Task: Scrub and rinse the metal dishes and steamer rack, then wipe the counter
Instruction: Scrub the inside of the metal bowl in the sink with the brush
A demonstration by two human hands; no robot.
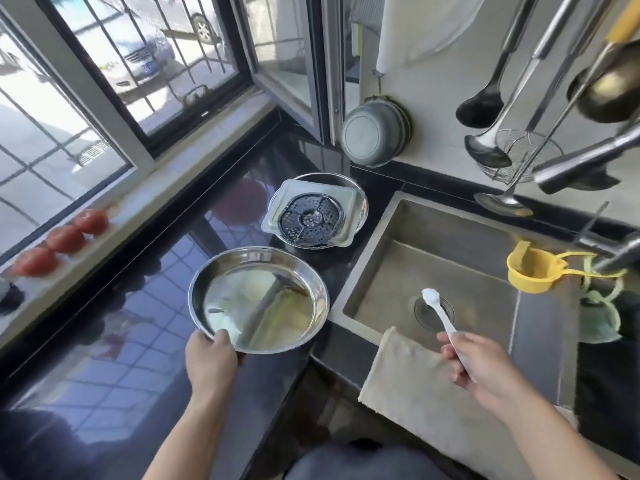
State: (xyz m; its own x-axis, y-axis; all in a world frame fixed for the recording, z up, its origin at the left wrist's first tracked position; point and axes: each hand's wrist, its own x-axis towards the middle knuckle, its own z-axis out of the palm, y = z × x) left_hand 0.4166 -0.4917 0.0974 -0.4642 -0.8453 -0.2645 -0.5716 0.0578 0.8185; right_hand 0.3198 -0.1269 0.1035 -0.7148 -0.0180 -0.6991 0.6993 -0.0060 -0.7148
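Note:
A round metal dish with oily liquid in it rests on the black counter, just left of the sink. My left hand grips its near rim. My right hand holds a white plastic spoon heaped with white powder, raised over the sink near the drain. Behind the dish stands a second metal dish carrying a clear plastic lid and a dark perforated steamer rack.
A beige cloth hangs over the sink's front edge. A yellow strainer and a green rag sit at the sink's right. Ladles and a wire skimmer hang on the wall. Tomatoes line the windowsill.

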